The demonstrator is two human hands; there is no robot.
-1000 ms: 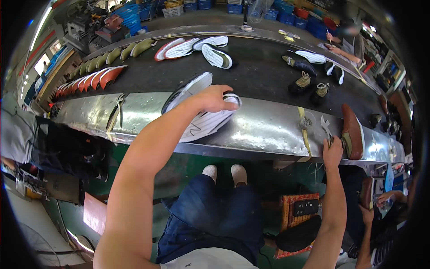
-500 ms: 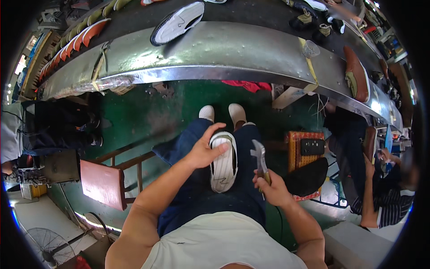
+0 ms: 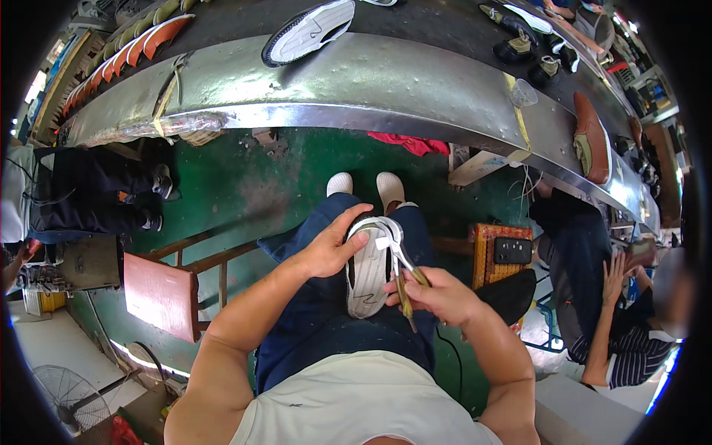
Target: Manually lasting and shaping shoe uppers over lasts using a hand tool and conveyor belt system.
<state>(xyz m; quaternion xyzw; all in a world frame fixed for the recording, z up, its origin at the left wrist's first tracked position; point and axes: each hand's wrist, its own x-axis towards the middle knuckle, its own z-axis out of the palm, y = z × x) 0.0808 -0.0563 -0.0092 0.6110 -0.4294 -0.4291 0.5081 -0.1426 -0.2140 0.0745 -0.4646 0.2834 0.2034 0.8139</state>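
A pale shoe on a last lies bottom up on my lap, its white underside marked with a dark squiggle. My left hand grips its far end, thumb pressed on the underside and fingers around the edge. Closed around the brownish-green handles of metal lasting pincers, my right hand has them at the shoe's far right. Their jaws are over the rim there; whether they bite the material, I cannot tell. The handles are spread apart, with one tip pointing towards me.
Ahead runs a metal-edged bench with another upturned shoe and a brown shoe. A reddish stool stands left, a woven-topped stool right. A person in a striped sleeve sits at right; another person's dark trousers show at left.
My right hand has brought the pincers leftward, from beside the shoe onto its far right rim, and their handles have spread. My left hand keeps its grip on the shoe.
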